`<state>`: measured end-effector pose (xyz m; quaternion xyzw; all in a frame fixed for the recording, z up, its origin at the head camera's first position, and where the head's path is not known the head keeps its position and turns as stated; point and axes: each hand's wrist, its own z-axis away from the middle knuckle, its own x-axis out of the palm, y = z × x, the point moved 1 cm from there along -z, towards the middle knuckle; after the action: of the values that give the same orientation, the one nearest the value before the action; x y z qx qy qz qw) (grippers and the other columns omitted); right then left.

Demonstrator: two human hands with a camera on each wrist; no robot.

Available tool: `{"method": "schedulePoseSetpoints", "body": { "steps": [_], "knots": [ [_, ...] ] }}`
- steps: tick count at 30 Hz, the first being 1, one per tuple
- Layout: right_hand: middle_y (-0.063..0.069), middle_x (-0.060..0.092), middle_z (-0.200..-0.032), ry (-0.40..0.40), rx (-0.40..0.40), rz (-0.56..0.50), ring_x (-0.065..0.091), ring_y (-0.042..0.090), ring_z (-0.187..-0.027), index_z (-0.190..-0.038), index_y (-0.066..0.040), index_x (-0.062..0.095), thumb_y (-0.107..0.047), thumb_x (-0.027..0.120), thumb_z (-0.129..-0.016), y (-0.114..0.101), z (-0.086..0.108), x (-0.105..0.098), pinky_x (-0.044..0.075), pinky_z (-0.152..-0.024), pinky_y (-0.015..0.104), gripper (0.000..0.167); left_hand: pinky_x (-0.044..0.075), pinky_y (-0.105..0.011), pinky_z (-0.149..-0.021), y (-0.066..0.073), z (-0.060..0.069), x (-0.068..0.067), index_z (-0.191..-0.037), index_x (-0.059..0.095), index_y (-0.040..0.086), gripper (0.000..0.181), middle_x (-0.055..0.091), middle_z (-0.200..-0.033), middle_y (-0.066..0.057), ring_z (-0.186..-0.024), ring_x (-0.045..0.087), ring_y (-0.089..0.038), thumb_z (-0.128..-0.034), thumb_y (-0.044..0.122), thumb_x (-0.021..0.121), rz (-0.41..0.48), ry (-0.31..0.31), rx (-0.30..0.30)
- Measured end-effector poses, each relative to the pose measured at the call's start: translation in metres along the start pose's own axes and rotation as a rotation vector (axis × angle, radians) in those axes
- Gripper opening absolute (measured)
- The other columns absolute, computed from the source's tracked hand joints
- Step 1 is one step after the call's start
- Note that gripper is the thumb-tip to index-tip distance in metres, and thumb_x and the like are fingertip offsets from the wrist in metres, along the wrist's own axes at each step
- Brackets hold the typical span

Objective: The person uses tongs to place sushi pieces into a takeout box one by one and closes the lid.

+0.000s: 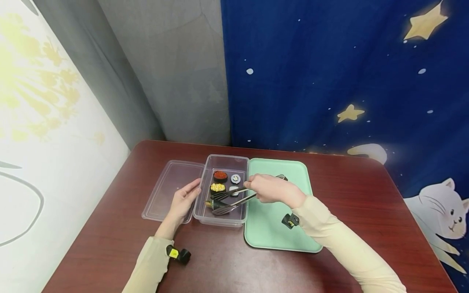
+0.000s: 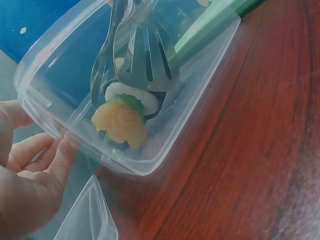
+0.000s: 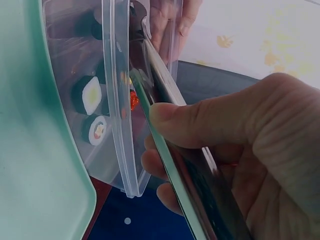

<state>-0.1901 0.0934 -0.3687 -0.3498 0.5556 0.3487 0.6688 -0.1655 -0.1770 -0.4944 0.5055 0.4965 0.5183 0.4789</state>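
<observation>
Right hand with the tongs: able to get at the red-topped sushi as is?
Probably: the right hand has the tongs inside the open container, and nothing covers the red-topped sushi. But the tips straddle the roll, so they'd likely have to clear it first.

Tongs [image 3: 210,195]: metal, smooth, bright sheen. Box [image 1: 220,222]: clear plastic, glossy along the rim. Lid [image 1: 165,193]: clear plastic, smooth. Tray [image 1: 280,230]: smooth plastic, matt. Desk [image 1: 220,264]: wood-grained, polished, catching light. Blue curtain [image 1: 293,81]: matt cloth. Sleeve [image 1: 337,232]: fine cloth. Sushi roll [image 2: 120,122]: possibly moulded plastic; left wrist view too soft to settle finish.
</observation>
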Motion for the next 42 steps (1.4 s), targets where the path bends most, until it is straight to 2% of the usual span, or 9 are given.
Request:
{"method": "schedulePoseSetpoints", "body": {
  "steps": [6,11,15,21,28,32,40,42],
  "knots": [
    [0.007,0.063,-0.091,0.010,0.009,0.011,0.060,0.021,-0.084,-0.106,-0.001,0.064,0.008,0.062,-0.074,-0.001,0.002,-0.001,0.052,-0.071,0.028,0.034,0.043,-0.015,-0.094,0.001,0.001,0.000,-0.133,0.044,-0.010,0.042,0.045,-0.135,-0.027,-0.123,0.046,-0.031,-0.0928,-0.001,0.053,0.009,-0.009,-0.006],
    [0.007,0.062,-0.093,0.036,0.028,-0.061,0.059,0.021,-0.086,-0.109,-0.001,0.062,0.006,0.065,-0.075,0.002,0.014,0.000,0.051,-0.073,0.029,0.035,0.043,-0.016,-0.094,0.000,0.000,0.001,-0.133,0.044,-0.010,0.042,0.045,-0.134,-0.027,-0.123,0.046,-0.032,-0.0925,-0.002,0.053,0.011,-0.014,-0.014],
    [0.009,0.061,-0.099,0.074,0.046,-0.119,0.059,0.022,-0.091,-0.117,0.002,0.059,0.003,0.069,-0.077,0.008,0.029,0.000,0.052,-0.076,0.031,0.041,0.043,-0.015,-0.094,0.000,-0.001,0.001,-0.133,0.044,-0.010,0.043,0.044,-0.135,-0.027,-0.123,0.045,-0.032,-0.0923,-0.002,0.054,0.013,-0.018,-0.012],
    [0.016,0.058,-0.118,0.189,0.085,-0.199,0.055,0.028,-0.108,-0.125,0.008,0.053,-0.001,0.070,-0.080,0.020,0.052,0.008,0.049,-0.090,0.039,0.050,0.043,-0.014,-0.094,0.002,-0.002,0.000,-0.133,0.043,-0.010,0.042,0.045,-0.135,-0.027,-0.124,0.044,-0.033,-0.0929,-0.002,0.053,0.004,-0.025,-0.006],
    [0.022,0.053,-0.127,0.350,0.148,-0.271,0.049,0.034,-0.117,-0.129,0.010,0.048,-0.004,0.071,-0.081,0.030,0.075,0.023,0.045,-0.096,0.047,0.055,0.043,-0.014,-0.094,0.002,-0.001,0.000,-0.133,0.044,-0.011,0.042,0.045,-0.135,-0.026,-0.123,0.046,-0.029,-0.0927,-0.002,0.053,0.004,-0.011,-0.009],
    [0.024,0.050,-0.129,0.418,0.204,-0.304,0.053,0.034,-0.112,-0.131,0.011,0.046,-0.004,0.070,-0.082,0.034,0.088,0.032,0.047,-0.093,0.047,0.057,0.044,-0.015,-0.093,0.001,0.000,0.000,-0.131,0.045,-0.012,0.041,0.045,-0.134,-0.028,-0.121,0.049,-0.026,-0.0923,-0.002,0.054,0.010,-0.005,0.003],
    [0.024,0.052,-0.125,0.564,0.284,-0.339,0.058,0.031,-0.097,-0.131,0.012,0.044,0.000,0.072,-0.079,0.045,0.121,0.046,0.055,-0.069,0.040,0.061,0.044,-0.014,-0.092,0.000,0.001,-0.001,-0.131,0.046,-0.012,0.041,0.045,-0.133,-0.028,-0.120,0.050,-0.023,-0.0921,-0.002,0.054,0.006,-0.006,0.021],
    [0.024,0.052,-0.123,0.598,0.298,-0.321,0.058,0.032,-0.098,-0.130,0.013,0.044,0.001,0.073,-0.077,0.048,0.130,0.050,0.054,-0.070,0.034,0.062,0.044,-0.015,-0.093,-0.001,0.000,-0.001,-0.131,0.045,-0.012,0.041,0.045,-0.134,-0.027,-0.121,0.049,-0.025,-0.0922,-0.001,0.054,0.005,-0.011,0.017]
  ]
}}
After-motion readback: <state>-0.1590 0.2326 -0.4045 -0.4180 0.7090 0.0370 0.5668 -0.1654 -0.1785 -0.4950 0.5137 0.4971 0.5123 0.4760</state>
